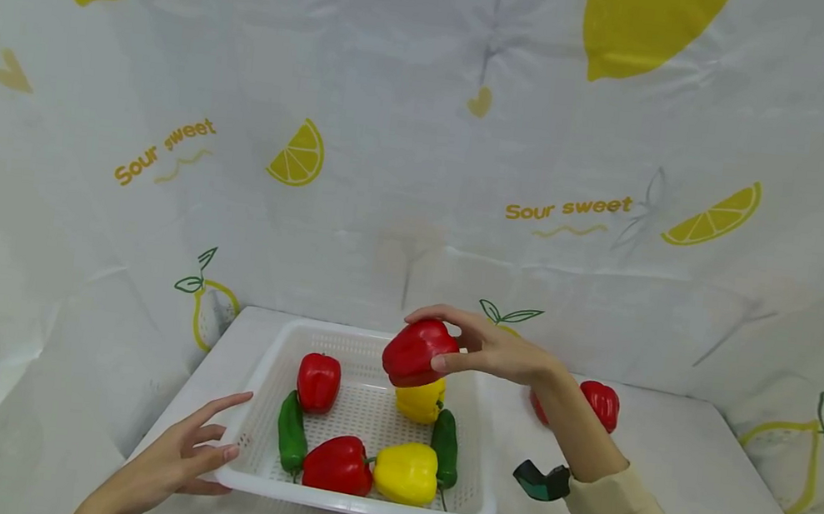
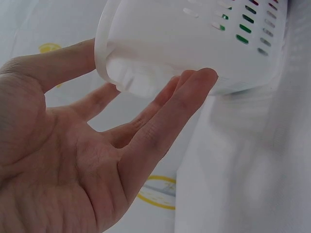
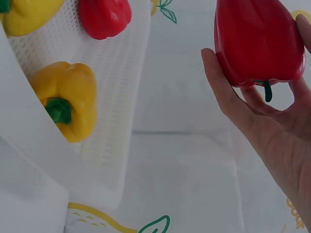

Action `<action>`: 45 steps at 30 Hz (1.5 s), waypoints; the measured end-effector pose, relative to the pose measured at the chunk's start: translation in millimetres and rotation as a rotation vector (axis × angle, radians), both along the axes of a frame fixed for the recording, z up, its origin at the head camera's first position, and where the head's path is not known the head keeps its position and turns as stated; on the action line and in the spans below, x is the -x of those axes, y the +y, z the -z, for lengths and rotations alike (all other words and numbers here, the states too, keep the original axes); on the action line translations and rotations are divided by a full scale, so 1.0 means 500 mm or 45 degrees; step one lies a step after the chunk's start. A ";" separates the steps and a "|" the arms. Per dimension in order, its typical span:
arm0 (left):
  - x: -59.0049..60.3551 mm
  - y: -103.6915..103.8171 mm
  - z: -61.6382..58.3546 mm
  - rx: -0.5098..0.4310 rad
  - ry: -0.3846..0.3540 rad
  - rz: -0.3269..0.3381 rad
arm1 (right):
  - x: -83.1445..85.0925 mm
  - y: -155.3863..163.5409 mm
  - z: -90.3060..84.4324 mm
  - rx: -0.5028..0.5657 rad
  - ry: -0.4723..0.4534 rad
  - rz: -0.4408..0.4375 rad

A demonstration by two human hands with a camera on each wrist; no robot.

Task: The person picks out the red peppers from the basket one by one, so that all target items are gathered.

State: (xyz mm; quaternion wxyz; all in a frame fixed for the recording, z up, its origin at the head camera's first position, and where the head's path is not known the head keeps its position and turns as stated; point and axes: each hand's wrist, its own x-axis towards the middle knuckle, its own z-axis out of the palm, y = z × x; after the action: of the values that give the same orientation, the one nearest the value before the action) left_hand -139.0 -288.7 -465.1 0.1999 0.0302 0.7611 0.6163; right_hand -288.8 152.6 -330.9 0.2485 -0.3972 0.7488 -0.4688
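My right hand [image 1: 489,349] holds a red bell pepper [image 1: 419,353] above the back right part of a white plastic basket [image 1: 490,500]. In the right wrist view, fingers and thumb surround this pepper [image 3: 260,43], its green stem pointing down. My left hand [image 1: 172,458] is at the basket's left side, fingers extended and touching its rim and outer wall [image 2: 160,53]. Inside the basket lie two red bell peppers [image 1: 318,383], two yellow bell peppers [image 1: 407,473] and two long green peppers [image 1: 292,437]. The held pepper partly covers the back yellow one.
On the white table [image 1: 674,486], right of the basket, lie more red peppers [image 1: 600,406], partly hidden by my right forearm. A dark green and black device [image 1: 542,482] sits at my right wrist. A lemon-printed white sheet [image 1: 402,206] hangs behind the table.
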 end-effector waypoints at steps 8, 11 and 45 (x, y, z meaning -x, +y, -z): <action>0.001 0.002 -0.002 -0.005 -0.004 -0.005 | -0.017 0.021 -0.001 0.138 0.072 0.072; 0.001 0.001 -0.003 -0.012 -0.002 -0.003 | -0.022 0.031 0.003 0.161 0.096 0.108; -0.001 0.000 -0.001 -0.021 -0.002 0.003 | -0.048 0.176 0.037 0.239 0.097 0.358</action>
State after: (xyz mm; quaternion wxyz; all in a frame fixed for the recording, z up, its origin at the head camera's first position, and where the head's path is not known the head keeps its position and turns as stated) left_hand -138.5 -288.8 -464.5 0.2008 0.0321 0.7559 0.6223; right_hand -264.8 240.3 -349.3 0.1138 -0.3274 0.7588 -0.5514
